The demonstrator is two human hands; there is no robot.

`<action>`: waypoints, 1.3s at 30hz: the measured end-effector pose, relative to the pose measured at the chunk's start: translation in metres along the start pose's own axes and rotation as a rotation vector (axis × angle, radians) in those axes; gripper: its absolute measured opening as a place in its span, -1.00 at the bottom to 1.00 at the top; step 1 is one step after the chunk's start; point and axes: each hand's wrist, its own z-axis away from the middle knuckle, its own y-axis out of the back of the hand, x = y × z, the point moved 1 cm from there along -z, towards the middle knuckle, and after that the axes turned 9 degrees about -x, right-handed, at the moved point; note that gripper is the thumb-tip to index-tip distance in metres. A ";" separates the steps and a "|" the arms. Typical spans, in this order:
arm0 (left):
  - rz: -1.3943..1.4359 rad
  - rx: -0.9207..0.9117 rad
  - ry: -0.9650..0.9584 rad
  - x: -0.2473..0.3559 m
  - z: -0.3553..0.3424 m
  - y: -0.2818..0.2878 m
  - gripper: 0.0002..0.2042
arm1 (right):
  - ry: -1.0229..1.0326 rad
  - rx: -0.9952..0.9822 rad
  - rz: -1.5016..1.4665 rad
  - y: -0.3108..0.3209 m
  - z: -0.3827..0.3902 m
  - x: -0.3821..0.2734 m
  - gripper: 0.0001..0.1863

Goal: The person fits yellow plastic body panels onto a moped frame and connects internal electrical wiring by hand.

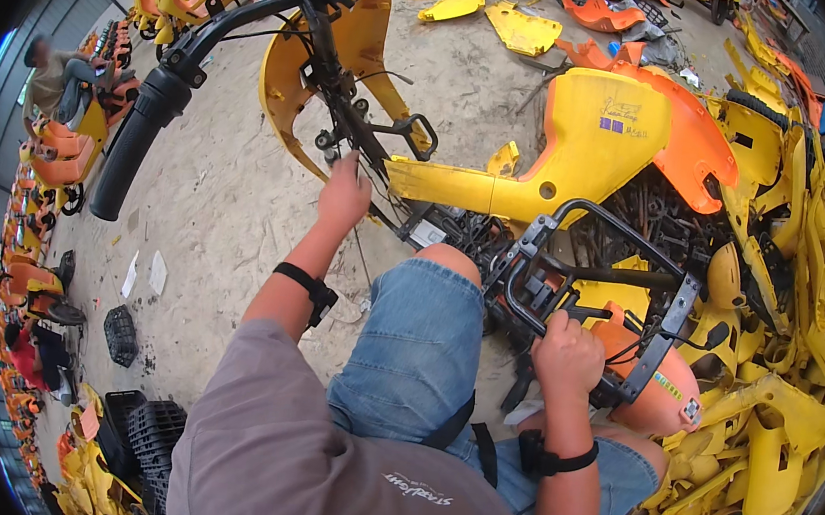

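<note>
A partly stripped electric scooter stands in front of me, its black handlebar reaching to the upper left. My left hand is closed at the lower front tube, beside a cable; what its fingers hold is too small to make out. To the right, my right hand is wrapped round the end of a black metal rack frame on the scooter's rear. A yellow side panel extends along the scooter's far side. Behind the front tube curves a yellow front shield. An orange rear cover sits under the rack.
A large heap of yellow plastic panels rises at the right. Loose yellow and orange panels lie at the back. Black baskets stand at lower left. Other scooters line the left side, and a person sits among them.
</note>
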 end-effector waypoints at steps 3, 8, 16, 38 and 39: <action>0.073 0.062 0.056 -0.031 -0.024 0.001 -0.57 | 0.001 -0.015 -0.006 -0.002 0.001 0.000 -0.74; 0.266 0.017 0.256 -0.050 -0.068 0.002 -0.53 | 0.007 -0.026 0.002 -0.001 0.001 0.001 -0.75; -0.085 0.073 0.193 -0.032 -0.102 0.021 -0.65 | 0.010 0.043 0.020 -0.002 0.001 0.000 -0.76; -0.318 -0.070 0.335 -0.060 -0.131 0.026 -0.52 | -0.009 0.015 0.032 0.001 0.000 -0.003 -0.76; -0.316 -0.070 0.332 -0.058 -0.130 0.027 -0.52 | -0.009 0.018 0.032 0.001 0.000 -0.002 -0.75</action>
